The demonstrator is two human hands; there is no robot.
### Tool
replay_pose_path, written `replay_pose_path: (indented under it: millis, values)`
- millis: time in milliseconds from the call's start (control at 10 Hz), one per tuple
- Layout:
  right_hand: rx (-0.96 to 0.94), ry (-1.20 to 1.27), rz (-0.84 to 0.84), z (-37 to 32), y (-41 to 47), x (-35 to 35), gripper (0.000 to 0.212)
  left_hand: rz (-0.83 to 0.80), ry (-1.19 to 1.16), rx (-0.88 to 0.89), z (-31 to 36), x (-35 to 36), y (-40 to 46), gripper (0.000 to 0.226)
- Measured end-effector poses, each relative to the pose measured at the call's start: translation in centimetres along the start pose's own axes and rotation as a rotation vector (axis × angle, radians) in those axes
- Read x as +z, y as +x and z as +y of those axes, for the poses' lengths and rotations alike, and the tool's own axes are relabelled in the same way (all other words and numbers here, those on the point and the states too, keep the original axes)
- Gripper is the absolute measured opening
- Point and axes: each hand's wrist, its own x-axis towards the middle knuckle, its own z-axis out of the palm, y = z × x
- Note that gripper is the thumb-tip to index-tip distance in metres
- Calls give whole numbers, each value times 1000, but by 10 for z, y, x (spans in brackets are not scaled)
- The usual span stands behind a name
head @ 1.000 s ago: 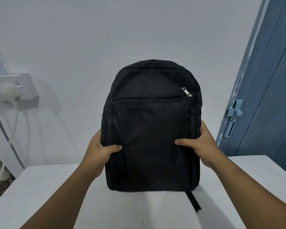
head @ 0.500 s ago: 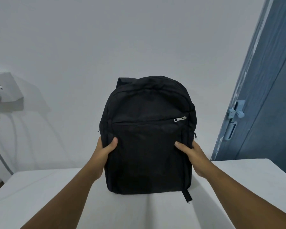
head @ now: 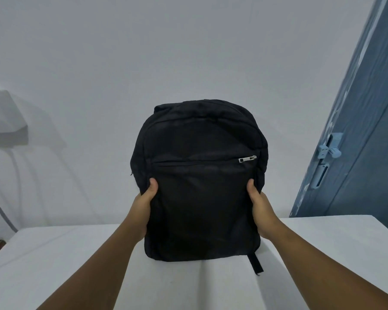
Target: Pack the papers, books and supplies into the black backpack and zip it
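**Black backpack, held upright on white table**

Item: black fabric backpack (head: 202, 186), soft-sided, rounded top. Position: upright at the middle of the white table (head: 334, 253), base on the surface, front panel toward the camera, pale wall behind. Front pocket zip closed; silver metal zipper pull (head: 247, 159) lies at its right end. One black webbing strap (head: 256, 263) trails from the lower right corner onto the table.

Left hand (head: 145, 205): clasped on the bag's left edge, thumb pressed on the front panel, fingers hidden behind. Right hand (head: 259, 205): clasped on the right edge in the same way.

Surroundings: blue door (head: 363, 130) with pale blue latch (head: 329, 148) at right; white wall socket (head: 5, 117) at left.
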Motion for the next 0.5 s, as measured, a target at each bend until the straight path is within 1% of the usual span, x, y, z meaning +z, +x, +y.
replay_pose_path:
  millis: [100, 200, 300, 400, 500]
  values:
    - [22, -13, 15, 4, -1, -2, 89, -45, 51, -4, 5, 5, 1, 105]
    - [45, -50, 17, 5, -2, -3, 96, -65, 103, -16, 6, 2, 3, 102]
    - [26, -111, -4, 1, -5, -4, 75, -13, 190, 32, 5, -1, -2, 97]
    - [-27, -161, 24, 0, -14, -10, 68, 96, 288, 135, -4, -7, -13, 74]
    - [-60, -233, 158, 16, -32, -23, 79, 164, 336, 189, -34, -25, -32, 64]
